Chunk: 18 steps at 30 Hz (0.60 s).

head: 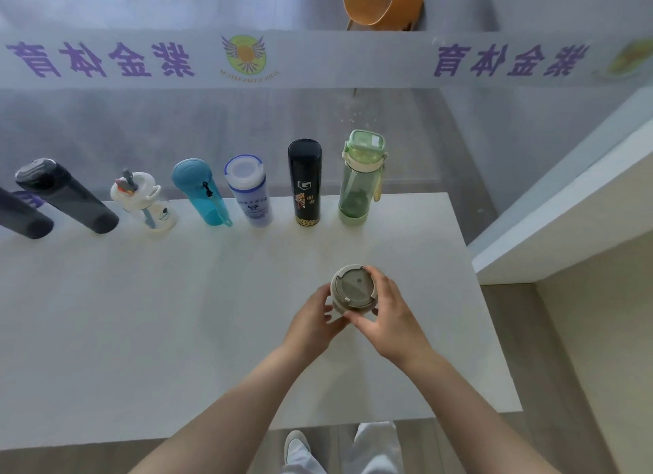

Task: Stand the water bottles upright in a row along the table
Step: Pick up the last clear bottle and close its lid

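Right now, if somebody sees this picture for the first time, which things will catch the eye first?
First, the two hands at the centre: the left hand and right hand hold a beige round-lidded bottle above the white table. Next, the row of upright bottles along the far edge, from the dark grey cylinder bottle at the left to the green transparent bottle at the right.

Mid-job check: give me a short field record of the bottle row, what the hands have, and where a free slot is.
row: seven bottles upright along the far edge of the white table
row right end: translucent green bottle with flip lid, next to the tall black flask
row left end: dark grey bottle, partly cut off by the frame
held: beige bottle with grey lid, upright, nearer the person than the row
left hand: grips beige bottle
right hand: grips beige bottle
free slot: table right of the green bottle
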Tool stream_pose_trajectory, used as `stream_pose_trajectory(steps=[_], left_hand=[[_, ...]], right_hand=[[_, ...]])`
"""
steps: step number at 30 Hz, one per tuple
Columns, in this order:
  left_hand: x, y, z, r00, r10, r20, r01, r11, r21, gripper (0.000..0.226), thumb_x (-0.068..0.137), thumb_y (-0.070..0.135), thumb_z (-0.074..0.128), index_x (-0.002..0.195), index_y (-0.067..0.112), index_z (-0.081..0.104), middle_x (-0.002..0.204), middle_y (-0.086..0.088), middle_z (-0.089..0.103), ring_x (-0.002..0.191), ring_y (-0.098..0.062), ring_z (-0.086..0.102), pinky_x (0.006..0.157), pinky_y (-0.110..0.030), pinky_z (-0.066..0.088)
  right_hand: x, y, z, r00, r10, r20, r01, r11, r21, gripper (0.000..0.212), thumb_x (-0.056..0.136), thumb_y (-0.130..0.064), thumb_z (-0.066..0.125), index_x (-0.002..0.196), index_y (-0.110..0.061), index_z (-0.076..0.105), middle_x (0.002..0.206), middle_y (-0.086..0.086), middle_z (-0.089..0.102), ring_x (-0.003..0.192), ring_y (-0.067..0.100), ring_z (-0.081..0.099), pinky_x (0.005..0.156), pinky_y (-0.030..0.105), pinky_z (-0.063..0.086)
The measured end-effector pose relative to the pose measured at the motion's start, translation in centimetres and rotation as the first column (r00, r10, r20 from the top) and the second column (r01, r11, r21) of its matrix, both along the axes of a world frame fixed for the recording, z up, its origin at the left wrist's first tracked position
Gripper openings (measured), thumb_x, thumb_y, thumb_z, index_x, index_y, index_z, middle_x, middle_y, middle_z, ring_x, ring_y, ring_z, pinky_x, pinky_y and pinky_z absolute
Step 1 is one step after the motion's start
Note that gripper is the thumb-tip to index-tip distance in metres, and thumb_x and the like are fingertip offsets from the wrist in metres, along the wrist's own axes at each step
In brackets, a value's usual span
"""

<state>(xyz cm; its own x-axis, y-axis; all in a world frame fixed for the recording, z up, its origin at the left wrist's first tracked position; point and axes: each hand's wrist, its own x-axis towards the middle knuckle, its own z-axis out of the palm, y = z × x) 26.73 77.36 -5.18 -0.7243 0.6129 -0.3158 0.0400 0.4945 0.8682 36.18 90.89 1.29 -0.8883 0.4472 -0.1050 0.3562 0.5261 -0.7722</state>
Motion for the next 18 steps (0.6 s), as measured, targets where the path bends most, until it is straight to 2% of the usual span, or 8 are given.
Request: stream_pose_trajectory(steps=[6,12,15,18], left_hand=[[-0.5,7.9,0.0,0.999,-0.037,-0.023,0.038,0.999,0.022,0.054,0.08,0.044,0.069,0.128,0.046,0.043,0.12,0.021,0.06,0.107,-0.003,0.06,0.091,-0.031,0.054],[-2.0,15.6,0.2,0.999,-0.014,-0.05,0.016,0.999,0.051,0.051,0.082,0.04,0.069,0.128,0.038,0.047,0.122,0.019,0.059,0.109,-0.006,0.061,0.093,-0.032,0.053],[-3.1,18.6,0.3,0.997,0.027,-0.073,-0.022,0.998,0.064,0.05,0.084,0.037,0.069,0.129,0.035,0.047,0.124,0.018,0.058,0.111,-0.007,0.06,0.093,-0.027,0.051],[-4.4,20.8,0.2,0.993,0.043,-0.106,-0.038,0.998,0.05,0.054,0.085,0.036,0.068,0.133,0.031,0.045,0.128,0.012,0.059,0.112,-0.009,0.06,0.093,-0.03,0.052]], right_hand=[[-0.4,7.6,0.2,0.999,-0.044,0.018,0.045,0.999,-0.027,0.081,0.08,-0.041,0.073,0.144,-0.034,0.024,0.138,-0.006,0.038,0.113,0.003,0.043,0.098,0.032,0.047],[-2.6,15.2,0.4,1.0,-0.029,0.012,0.029,0.998,-0.048,0.076,0.08,-0.042,0.072,0.139,-0.039,0.026,0.136,-0.006,0.04,0.115,0.004,0.045,0.1,0.035,0.047],[-4.3,18.5,0.2,1.0,0.002,0.007,-0.002,0.999,-0.051,0.078,0.079,-0.045,0.073,0.141,-0.035,0.027,0.136,-0.004,0.04,0.119,0.008,0.045,0.1,0.039,0.047],[-6.2,20.9,0.0,1.0,0.027,-0.016,-0.028,0.999,-0.047,0.079,0.079,-0.045,0.073,0.142,-0.032,0.028,0.136,-0.002,0.041,0.119,0.009,0.044,0.099,0.038,0.047]])
